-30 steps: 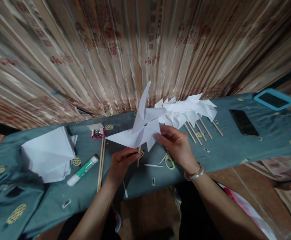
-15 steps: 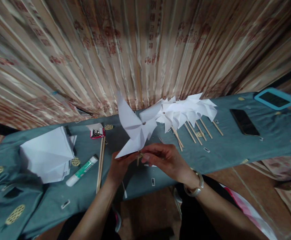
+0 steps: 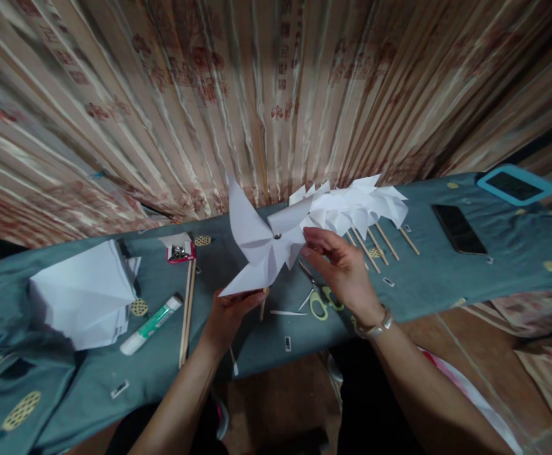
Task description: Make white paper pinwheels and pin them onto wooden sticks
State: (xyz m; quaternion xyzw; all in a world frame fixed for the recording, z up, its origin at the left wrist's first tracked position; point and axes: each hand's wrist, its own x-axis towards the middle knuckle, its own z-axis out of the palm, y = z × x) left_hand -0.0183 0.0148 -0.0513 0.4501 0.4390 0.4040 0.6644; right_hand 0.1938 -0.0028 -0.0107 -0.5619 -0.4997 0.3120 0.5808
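Pineapple-printed teal cloth (image 3: 427, 278) covers the counter (image 3: 257, 354); a pleated curtain (image 3: 257, 126) hangs behind, with tiled floor (image 3: 470, 335) below. Above the counter, left-hand (image 3: 226, 319) fingers grip the pinwheel's (image 3: 257, 253) stick (image 3: 262, 309); right-hand (image 3: 347, 272) fingers meet its edge, whether pinching I cannot tell.

The cloth-covered surface (image 3: 413, 287) is laid with white sheets (image 3: 83, 291) at nine o'clock, a glue stick (image 3: 151, 324) and two wooden sticks (image 3: 186, 313) at eight, a red box (image 3: 192, 252) toward ten, scissors (image 3: 314, 287) near the middle, pinwheels (image 3: 359, 210) at two, a phone (image 3: 459, 229) and blue-framed device (image 3: 516, 184) toward three.
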